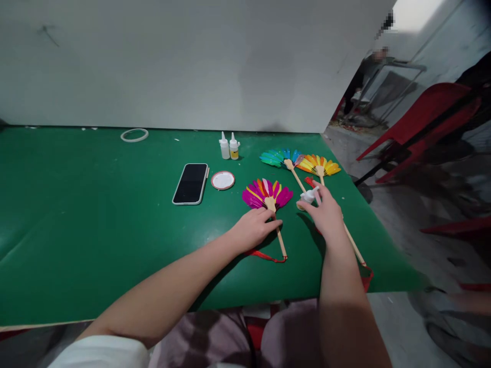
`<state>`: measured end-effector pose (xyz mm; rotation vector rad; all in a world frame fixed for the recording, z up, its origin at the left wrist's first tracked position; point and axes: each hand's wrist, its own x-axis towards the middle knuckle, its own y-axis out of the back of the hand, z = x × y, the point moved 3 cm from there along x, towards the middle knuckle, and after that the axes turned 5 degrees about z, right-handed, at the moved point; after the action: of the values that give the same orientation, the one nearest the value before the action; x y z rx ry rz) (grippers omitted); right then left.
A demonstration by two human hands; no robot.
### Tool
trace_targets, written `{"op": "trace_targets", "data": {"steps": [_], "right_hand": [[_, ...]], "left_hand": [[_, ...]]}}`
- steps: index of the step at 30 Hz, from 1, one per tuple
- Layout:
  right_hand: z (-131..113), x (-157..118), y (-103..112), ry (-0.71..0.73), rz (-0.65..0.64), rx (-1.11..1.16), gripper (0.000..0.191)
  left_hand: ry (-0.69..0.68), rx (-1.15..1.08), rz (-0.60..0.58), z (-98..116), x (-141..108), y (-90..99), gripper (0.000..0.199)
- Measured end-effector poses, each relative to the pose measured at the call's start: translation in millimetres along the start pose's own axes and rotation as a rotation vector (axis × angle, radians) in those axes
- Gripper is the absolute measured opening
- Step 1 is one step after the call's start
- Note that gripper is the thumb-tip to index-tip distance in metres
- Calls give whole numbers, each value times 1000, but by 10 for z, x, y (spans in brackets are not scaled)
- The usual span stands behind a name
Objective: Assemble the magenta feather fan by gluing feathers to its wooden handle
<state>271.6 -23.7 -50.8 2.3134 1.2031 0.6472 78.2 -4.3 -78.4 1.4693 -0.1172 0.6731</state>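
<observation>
While a pale panel (pixel 192 66) closes off the back, the green table (pixel 95 220) gives its broadest open room on the left; its right edge runs near the yellow fan (pixel 330 168). A rightward sweep of the right arm (pixel 341 286) could push that fan off, and the blue-green fan (pixel 272 158), meeting it at the feathers, might be dragged along. Closer in lies the magenta fan (pixel 251 197), with the left hand (pixel 255 230) bent over its handle; whether those fingers pinch it I cannot tell. If they merely rest, it might swivel, or its red cord (pixel 268 255) snag. Well left lies a phone (pixel 191 184), a round lid (pixel 223 180) just beside it, with two upright bottles (pixel 225 149) near the panel. Narrowed around a small white bottle (pixel 308 196), the right hand (pixel 328 212) holds it between thumb and fingers; too hard a squeeze could, I judge, spill onto the handles.
</observation>
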Motion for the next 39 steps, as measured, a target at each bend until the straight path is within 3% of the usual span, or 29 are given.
{"op": "trace_targets", "data": {"steps": [3,6,8,10,13,17,22,26,29,32,34,36,37,39], "right_hand": [[-57,-45,206,13,163,33,71],[-241,-195,488,21,377,-76,46],[-368,-286,470,101,141,-170,34],[-409,-362,309,178,-143,-304,32],[-298,-396,-11,155,-364,-531,26],[-186,-360,-246,59,-347,-699,18],[-374,-423,-288,172,-217,-696,26],[-456,-537,-448,153,-306,-705,35],[-472,-572,-571,159,-290,-723,21],[-530,-566,-582,165,-128,-608,18],[-606,-575,-531,205,31,-446,21],[-680,-608,-476,255,161,-276,24],[-708,-630,-460,275,202,-205,25],[-745,-677,-465,301,217,-99,25]], "left_hand": [[150,-96,140,-182,-35,80,33],[356,-79,300,-498,-73,139,35],[427,-56,299,-685,-79,121,38],[434,-46,282,-804,-71,89,38],[365,-71,275,-850,-58,64,31],[301,-90,245,-813,-64,72,29],[309,-91,224,-792,-66,78,32],[415,-155,287,-794,-79,68,34],[551,-189,440,-823,-110,165,36],[702,-208,737,-859,-156,424,41],[794,-341,949,-841,-186,606,53],[869,-634,1089,-755,-196,702,58],[894,-834,1075,-680,-178,699,57],[933,-1271,836,-467,-106,604,58]]}}
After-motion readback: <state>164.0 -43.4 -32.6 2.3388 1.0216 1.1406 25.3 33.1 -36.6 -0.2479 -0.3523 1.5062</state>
